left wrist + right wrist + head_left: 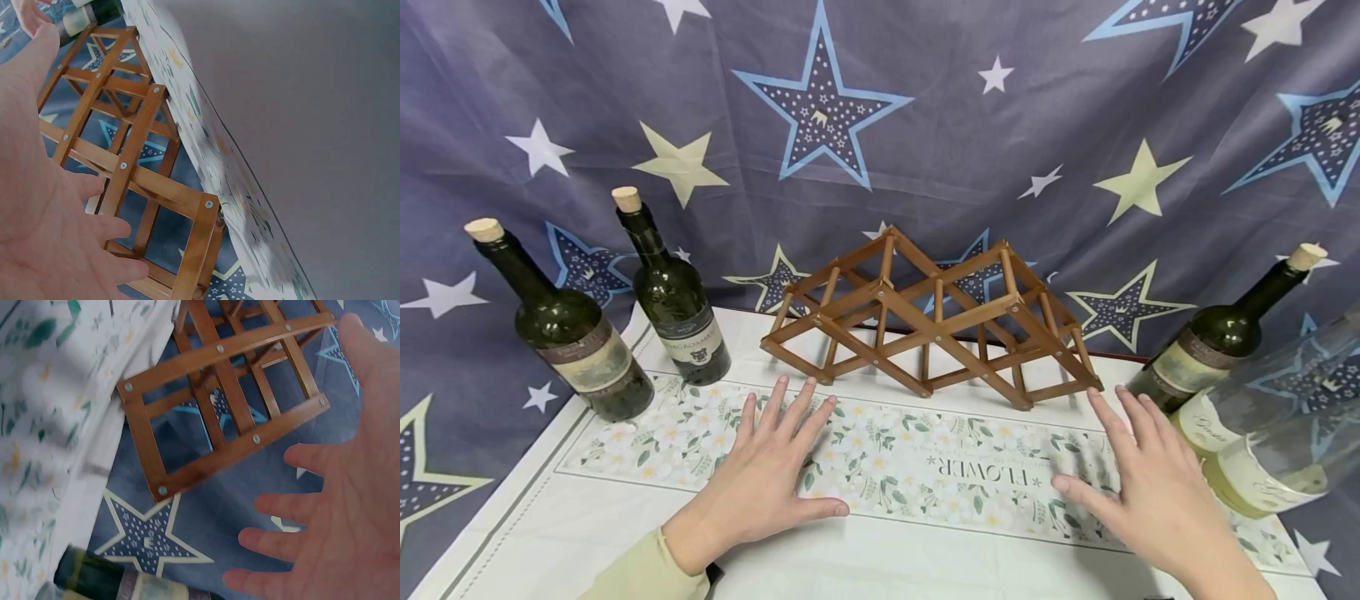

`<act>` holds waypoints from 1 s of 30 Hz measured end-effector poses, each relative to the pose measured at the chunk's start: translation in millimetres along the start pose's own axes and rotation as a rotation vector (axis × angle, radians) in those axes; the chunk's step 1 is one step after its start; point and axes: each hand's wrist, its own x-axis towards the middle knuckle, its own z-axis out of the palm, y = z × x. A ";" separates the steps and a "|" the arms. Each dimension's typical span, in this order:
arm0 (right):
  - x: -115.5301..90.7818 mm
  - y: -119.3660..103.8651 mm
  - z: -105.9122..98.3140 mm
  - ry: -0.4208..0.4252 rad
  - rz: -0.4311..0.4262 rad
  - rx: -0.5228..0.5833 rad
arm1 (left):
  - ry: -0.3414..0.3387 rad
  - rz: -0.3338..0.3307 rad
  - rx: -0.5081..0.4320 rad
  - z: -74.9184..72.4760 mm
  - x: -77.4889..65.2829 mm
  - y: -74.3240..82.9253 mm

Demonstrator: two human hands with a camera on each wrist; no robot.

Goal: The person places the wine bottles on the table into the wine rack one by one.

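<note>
A brown wooden lattice wine rack (pixel 937 337) stands unfolded at the back of the table, its slats joined by small metal pins (pixel 220 349). In front of its left part, my left hand (pixel 767 467) is held palm down with fingers spread and nothing in it. My right hand (pixel 1157 492) is likewise spread and holds nothing; in the head view its index fingertip appears right by the rack's lower right corner. Both wrist views show straight, parted fingers beside the rack's slats (pixel 123 165).
Two dark corked wine bottles (pixel 591 358) (pixel 688 325) stand at the left. Another dark corked bottle (pixel 1202 350) stands at the right, behind clear bottles (pixel 1262 479) with pale labels. A floral runner (pixel 880 467) lies along the white table; a star-patterned curtain (pixel 955 150) hangs behind.
</note>
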 end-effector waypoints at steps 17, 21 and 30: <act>-15.4 23.4 -33.0 0.089 0.181 -0.038 | 0.008 -0.001 -0.008 -2.3 0.6 0.1; -20.8 29.7 -37.4 0.130 0.218 -0.055 | 0.005 -0.003 -0.010 -2.4 0.5 0.2; -29.7 39.6 -42.6 0.299 0.312 -0.027 | 0.011 -0.001 -0.005 -1.5 0.3 0.2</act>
